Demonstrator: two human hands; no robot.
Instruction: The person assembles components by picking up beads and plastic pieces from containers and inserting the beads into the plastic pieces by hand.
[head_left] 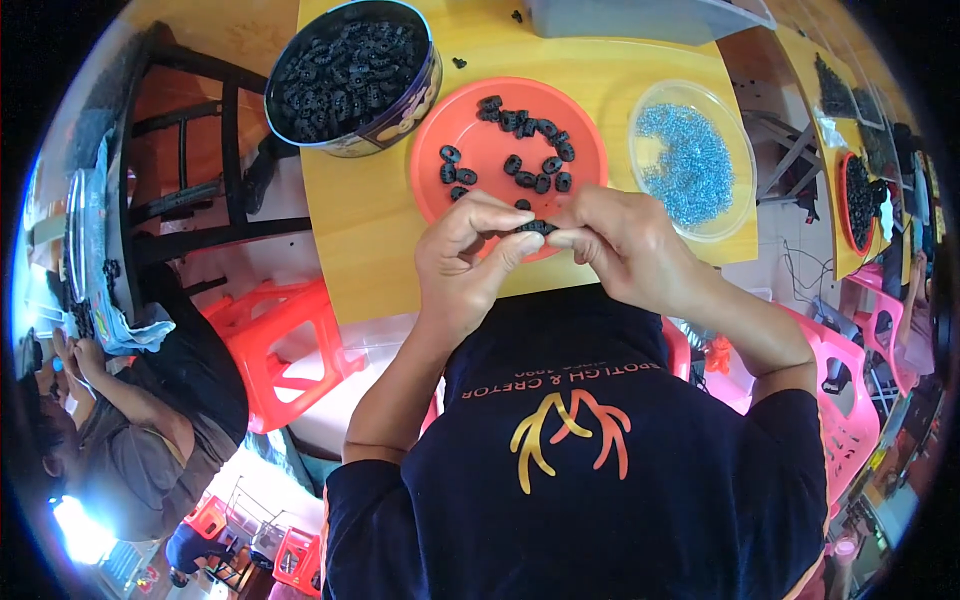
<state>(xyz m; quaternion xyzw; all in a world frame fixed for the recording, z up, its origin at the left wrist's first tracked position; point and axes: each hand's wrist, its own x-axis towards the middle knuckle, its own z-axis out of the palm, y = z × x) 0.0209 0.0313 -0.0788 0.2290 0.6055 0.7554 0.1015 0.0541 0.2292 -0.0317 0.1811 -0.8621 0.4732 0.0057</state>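
My left hand (465, 252) and my right hand (628, 246) meet over the near rim of a red plate (432, 130). Between their fingertips is a small black ribbed piece (538, 227), pinched from both sides. Whether anything else is in the right fingers is too small to tell. Several similar black pieces (541, 182) lie loose on the plate, some in a curved row, with a smaller group (449, 171) at its left. Right of the plate stands a round clear tub (745, 165) of small shiny blue beads (690, 165).
A round tin (385, 140) full of black pieces stands at the table's far left. A translucent plastic bin (640, 22) sits at the far edge of the yellow table (375, 250). Red stools (290, 350), pink chairs (835, 400) and another person (140, 440) are around.
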